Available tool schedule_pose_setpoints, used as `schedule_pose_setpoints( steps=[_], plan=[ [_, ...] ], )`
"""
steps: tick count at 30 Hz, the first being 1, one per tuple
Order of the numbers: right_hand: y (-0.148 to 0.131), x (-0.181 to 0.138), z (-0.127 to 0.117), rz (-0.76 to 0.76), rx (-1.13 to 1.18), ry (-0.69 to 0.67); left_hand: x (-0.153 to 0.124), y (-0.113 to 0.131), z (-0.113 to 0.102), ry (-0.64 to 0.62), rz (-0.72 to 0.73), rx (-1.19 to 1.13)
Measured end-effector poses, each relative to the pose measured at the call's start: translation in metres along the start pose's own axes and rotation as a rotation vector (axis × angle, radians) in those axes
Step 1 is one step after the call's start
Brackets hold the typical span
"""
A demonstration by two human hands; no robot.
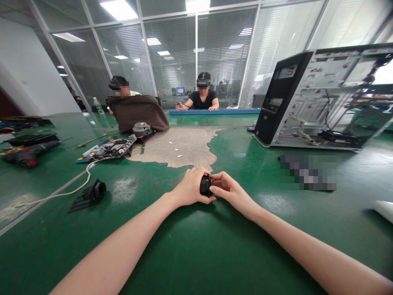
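Note:
Over the green table (172,254), my left hand (189,187) is wrapped round a small black rounded part (205,186) that looks like plastic. My right hand (231,191) grips the same part from the right, its thumb and fingertips closed on the rim. Fingers cover much of the part, so its exact kind does not show. Off to the left lies a black piece (95,191) with a round opening and a flat slotted plate.
A computer case (285,98) with its side off stands at the right. At the left are a circuit board (107,148), a pale cable (87,178) and a power tool (30,155). A brown cloth-covered object (138,110) stands further back. Two people in headsets sit across the table.

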State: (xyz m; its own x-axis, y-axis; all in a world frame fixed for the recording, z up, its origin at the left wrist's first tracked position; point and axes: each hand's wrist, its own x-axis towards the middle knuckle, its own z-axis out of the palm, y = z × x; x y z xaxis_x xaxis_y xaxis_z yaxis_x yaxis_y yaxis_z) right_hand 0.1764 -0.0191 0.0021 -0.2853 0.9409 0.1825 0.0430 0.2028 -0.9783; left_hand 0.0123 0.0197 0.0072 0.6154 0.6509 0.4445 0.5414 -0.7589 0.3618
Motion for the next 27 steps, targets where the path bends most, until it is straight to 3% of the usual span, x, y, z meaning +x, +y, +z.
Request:
schedule_pose_setpoints(
  steps=[27],
  plan=[
    [0.0004,-0.0004,0.0023,-0.034,0.002,0.035,-0.0001,0.0013,-0.0007,-0.001,-0.006,0.019]
  ],
)
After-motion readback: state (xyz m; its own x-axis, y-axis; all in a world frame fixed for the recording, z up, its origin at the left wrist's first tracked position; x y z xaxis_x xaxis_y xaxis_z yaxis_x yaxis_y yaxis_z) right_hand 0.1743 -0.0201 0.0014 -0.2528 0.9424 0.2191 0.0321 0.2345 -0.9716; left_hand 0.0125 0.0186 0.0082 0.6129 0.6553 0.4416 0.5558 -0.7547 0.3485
